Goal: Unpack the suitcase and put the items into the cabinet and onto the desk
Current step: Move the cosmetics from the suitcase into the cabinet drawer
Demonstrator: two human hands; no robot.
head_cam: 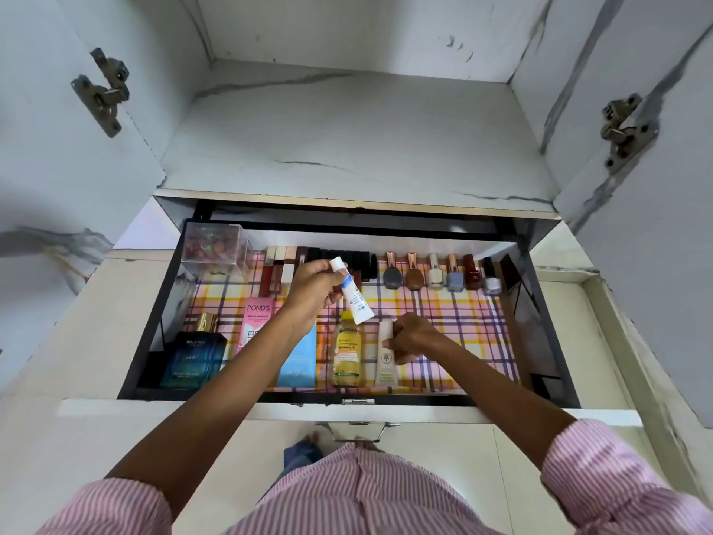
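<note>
- Head view: white tube w/ blue band (354,293) was pinched near its cap end by left hand (310,293), fingers curled, held over the drawer (154,409).
- Prob. light, soft-walled, slick; best gripped at the stiff cap shoulder, not mid-body.
- Right hand (411,337), below-right of the left, curled round a cream tube (386,362) in the drawer.
- Yellow bottle (347,351) just left of that hand; nail polishes (436,272) beyond it.

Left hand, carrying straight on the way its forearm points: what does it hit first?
Probably the row of dark lipsticks at the back of the drawer. The left hand, gripping a white tube, seems raised, so it might pass above them.
</note>
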